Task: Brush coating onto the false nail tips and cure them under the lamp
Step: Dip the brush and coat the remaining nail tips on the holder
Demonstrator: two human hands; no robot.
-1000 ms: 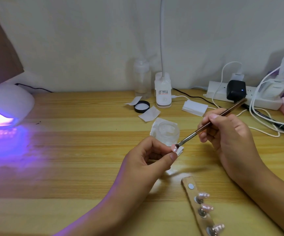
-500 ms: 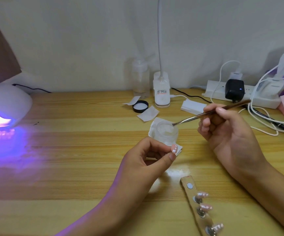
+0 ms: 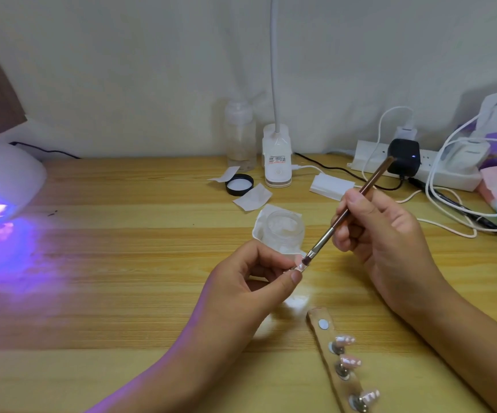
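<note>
My left hand (image 3: pixel 250 281) pinches a small false nail tip (image 3: pixel 300 267) between thumb and fingers, just above the desk. My right hand (image 3: pixel 381 234) holds a brown-handled brush (image 3: pixel 348 213) like a pen, and its bristles touch the tip. An open clear jar of coating (image 3: pixel 283 229) stands on a white paper just behind my hands. A wooden holder strip (image 3: pixel 335 365) near the front edge carries three pink nail tips on metal studs. The white curing lamp (image 3: pixel 0 180) glows purple at the far left.
A black jar lid (image 3: pixel 239 184), paper scraps, a clear bottle (image 3: pixel 240 135) and a white desk-lamp base (image 3: pixel 277 158) stand at the back. A power strip (image 3: pixel 414 168) with plugs and tangled white cables fills the back right. The wooden desk (image 3: pixel 122 263) meets a white wall.
My right hand swung the brush from the nail tip to the jar, then brought it back down onto the tip. My left hand stayed in place.
</note>
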